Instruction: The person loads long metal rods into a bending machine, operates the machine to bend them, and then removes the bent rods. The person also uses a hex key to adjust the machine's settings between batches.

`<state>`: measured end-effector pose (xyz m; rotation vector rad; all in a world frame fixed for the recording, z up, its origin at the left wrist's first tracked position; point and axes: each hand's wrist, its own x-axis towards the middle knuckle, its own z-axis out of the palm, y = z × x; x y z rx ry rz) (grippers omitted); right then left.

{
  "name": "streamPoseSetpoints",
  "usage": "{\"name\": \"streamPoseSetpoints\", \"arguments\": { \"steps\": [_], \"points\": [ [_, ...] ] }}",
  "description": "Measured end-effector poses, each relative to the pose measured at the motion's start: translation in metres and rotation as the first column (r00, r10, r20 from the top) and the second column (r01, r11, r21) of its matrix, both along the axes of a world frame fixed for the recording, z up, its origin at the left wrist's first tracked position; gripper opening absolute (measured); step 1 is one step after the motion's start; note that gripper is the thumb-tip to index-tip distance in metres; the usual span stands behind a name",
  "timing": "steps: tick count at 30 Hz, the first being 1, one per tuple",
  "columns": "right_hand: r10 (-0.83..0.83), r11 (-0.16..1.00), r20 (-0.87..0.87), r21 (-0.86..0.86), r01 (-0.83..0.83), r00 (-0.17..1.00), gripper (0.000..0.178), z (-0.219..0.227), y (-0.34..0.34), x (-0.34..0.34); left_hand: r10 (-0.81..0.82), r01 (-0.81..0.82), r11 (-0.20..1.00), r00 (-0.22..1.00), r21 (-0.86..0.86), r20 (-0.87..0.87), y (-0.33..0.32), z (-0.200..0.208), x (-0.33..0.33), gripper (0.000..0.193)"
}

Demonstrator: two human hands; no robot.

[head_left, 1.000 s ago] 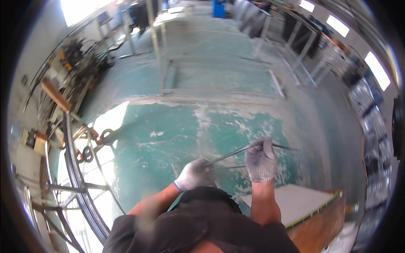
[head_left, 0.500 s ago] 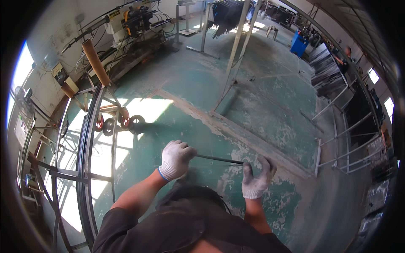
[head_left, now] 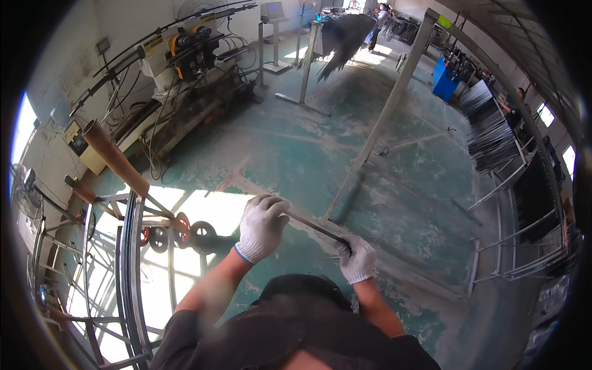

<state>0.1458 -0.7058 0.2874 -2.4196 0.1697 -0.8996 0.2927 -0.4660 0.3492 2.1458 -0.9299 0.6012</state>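
Note:
A thin dark strip (head_left: 316, 227) stretches between my two hands, sloping down from left to right. My left hand (head_left: 261, 229), in a white knit glove with a blue cuff edge, is closed around its left end. At the other end my right hand (head_left: 357, 260), in a greyed white glove, has its fingers wrapped round the strip. The gloved fingers cover both ends of it. Whether it is a rod or a flat strip I cannot tell.
A metal frame (head_left: 137, 271) with a cardboard tube (head_left: 116, 157) and small wheels (head_left: 202, 236) stands left. A machine (head_left: 194, 52) lines the far left wall. Ahead rises a metal post (head_left: 388, 117). Racks of dark strips (head_left: 490, 145) and another person (head_left: 515, 106) are at right.
My right hand has come inward and closed round the strip, after its thumb and fingers stood apart. The strip now slopes more steeply. The whole view has shifted, showing more of the room ahead.

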Motion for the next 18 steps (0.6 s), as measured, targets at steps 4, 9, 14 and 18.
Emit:
{"name": "streamPoseSetpoints", "arguments": {
  "steps": [4,9,14,18],
  "points": [
    [-0.082,0.985,-0.071,0.149,0.092,0.994,0.009,-0.013,-0.03,0.118,0.127,-0.129,0.99,0.991,-0.051,-0.046,-0.017,-0.029,0.109,0.034],
    [-0.078,0.975,-0.111,0.199,0.1,0.991,0.012,-0.053,-0.089,0.274,0.121,-0.141,0.99,0.913,-0.025,-0.389,-0.046,-0.1,0.233,0.023],
    [-0.059,0.972,-0.098,0.219,0.08,0.993,0.015,-0.032,-0.134,0.456,0.105,-0.248,0.966,0.644,-0.078,-0.758,-0.074,-0.103,0.341,0.02],
    [-0.069,0.983,-0.108,0.161,0.086,0.992,0.013,0.005,-0.18,0.598,0.252,-0.375,0.927,0.667,-0.023,-0.701,-0.077,-0.127,0.439,0.018]
  ]
}}
